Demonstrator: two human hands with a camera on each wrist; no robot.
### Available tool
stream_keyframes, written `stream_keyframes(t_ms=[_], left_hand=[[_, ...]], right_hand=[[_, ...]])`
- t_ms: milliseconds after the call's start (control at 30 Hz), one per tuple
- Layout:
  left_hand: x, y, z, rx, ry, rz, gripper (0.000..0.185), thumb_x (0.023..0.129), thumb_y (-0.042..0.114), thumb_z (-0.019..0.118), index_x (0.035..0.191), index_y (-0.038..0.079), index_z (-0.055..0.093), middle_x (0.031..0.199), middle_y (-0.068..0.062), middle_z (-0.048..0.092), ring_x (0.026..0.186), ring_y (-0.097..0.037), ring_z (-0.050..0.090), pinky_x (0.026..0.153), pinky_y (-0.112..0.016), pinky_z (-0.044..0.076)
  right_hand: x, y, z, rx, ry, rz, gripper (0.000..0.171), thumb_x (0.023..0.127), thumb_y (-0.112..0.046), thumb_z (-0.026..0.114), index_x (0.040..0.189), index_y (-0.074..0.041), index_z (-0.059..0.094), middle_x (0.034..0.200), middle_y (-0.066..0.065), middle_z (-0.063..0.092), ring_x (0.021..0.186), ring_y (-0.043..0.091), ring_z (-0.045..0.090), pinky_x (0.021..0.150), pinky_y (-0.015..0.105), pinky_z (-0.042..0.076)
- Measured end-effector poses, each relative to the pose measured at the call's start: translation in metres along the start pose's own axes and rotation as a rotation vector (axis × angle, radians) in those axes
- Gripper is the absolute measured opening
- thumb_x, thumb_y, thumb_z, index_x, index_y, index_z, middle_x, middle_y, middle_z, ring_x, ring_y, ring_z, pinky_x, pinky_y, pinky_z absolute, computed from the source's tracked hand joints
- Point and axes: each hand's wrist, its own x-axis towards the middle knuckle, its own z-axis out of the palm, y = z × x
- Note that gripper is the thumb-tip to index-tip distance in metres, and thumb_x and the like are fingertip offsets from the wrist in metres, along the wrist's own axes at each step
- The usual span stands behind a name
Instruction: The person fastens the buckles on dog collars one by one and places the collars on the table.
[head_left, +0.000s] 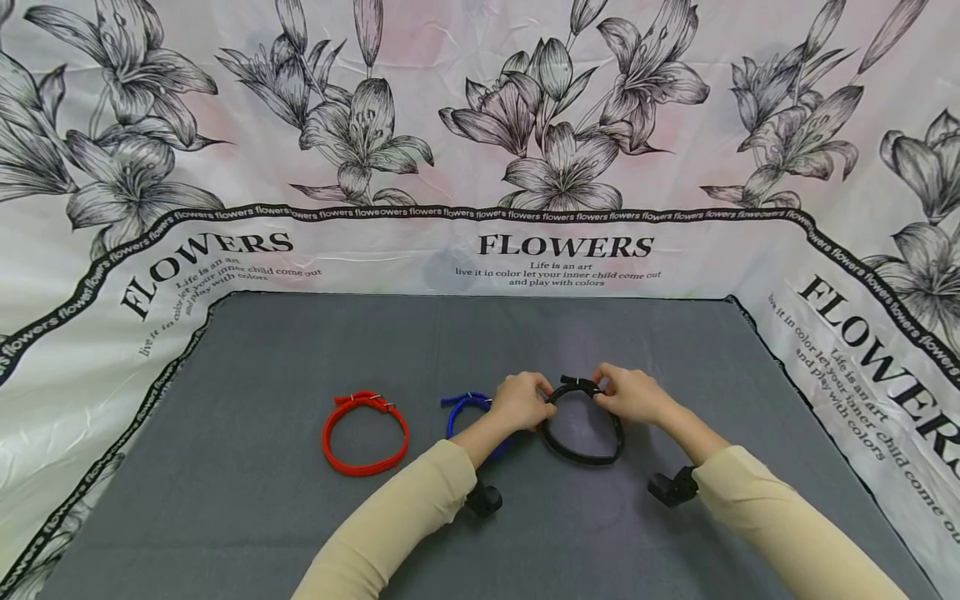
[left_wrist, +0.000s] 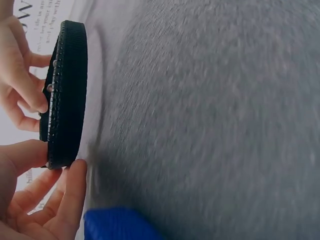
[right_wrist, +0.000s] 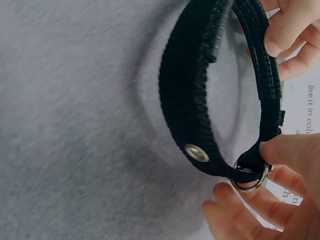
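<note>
Black collar (head_left: 583, 425) loop flat on mat, both hands pinching far end.

We look down on a grey felt mat (head_left: 300, 517) spread flat across the work surface; around it on three sides rises a white backdrop cloth (head_left: 420, 50), creased in places; large grey and black lilies (head_left: 360, 133) run across it over faint pink washes; a black band of tiny lettering (head_left: 480, 213) borders it; "FLOWERS" (head_left: 566, 246) sits centre; the light is even and soft.
</note>
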Motion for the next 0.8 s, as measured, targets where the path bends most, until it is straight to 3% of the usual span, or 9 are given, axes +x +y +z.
stream_keyframes(t_ms=[167,400,600,800], left_hand=[[0.002,0.001,0.01,0.088,0.012,0.014,0.023,0.078,0.016,0.07,0.101,0.013,0.067,0.06,0.006,0.062,0.041,-0.006,0.054,0.055,-0.021,0.045],[0.002,0.002,0.014,0.115,0.024,0.024,0.021,0.077,0.018,0.072,0.097,0.014,0.068,0.068,0.005,0.063,0.048,-0.005,0.053,0.051,-0.021,0.042],[0.001,0.0,0.005,0.142,-0.016,0.087,0.022,0.081,0.024,0.07,0.099,0.014,0.067,0.079,0.005,0.066,0.064,-0.006,0.056,0.058,-0.022,0.044],[0.0,-0.007,-0.017,0.239,-0.033,0.18,0.017,0.086,0.027,0.065,0.098,0.015,0.067,0.087,0.006,0.065,0.073,-0.007,0.059,0.064,-0.023,0.047]], right_hand=[[-0.004,0.005,0.002,-0.066,0.001,0.006,0.019,0.086,-0.013,0.06,0.103,-0.005,0.057,0.078,0.005,0.063,0.057,0.01,0.051,0.052,0.028,0.04],[-0.008,0.006,0.006,-0.091,-0.001,0.004,0.019,0.086,-0.013,0.06,0.102,-0.005,0.057,0.073,0.001,0.059,0.054,0.011,0.048,0.05,0.028,0.038],[-0.005,0.004,0.004,-0.095,-0.025,0.02,0.02,0.088,-0.017,0.06,0.104,-0.004,0.057,0.074,0.001,0.059,0.055,0.011,0.049,0.05,0.028,0.039],[0.0,-0.002,-0.007,-0.137,0.0,0.061,0.02,0.091,-0.022,0.057,0.103,-0.006,0.061,0.084,0.005,0.066,0.062,0.013,0.058,0.052,0.032,0.044]])
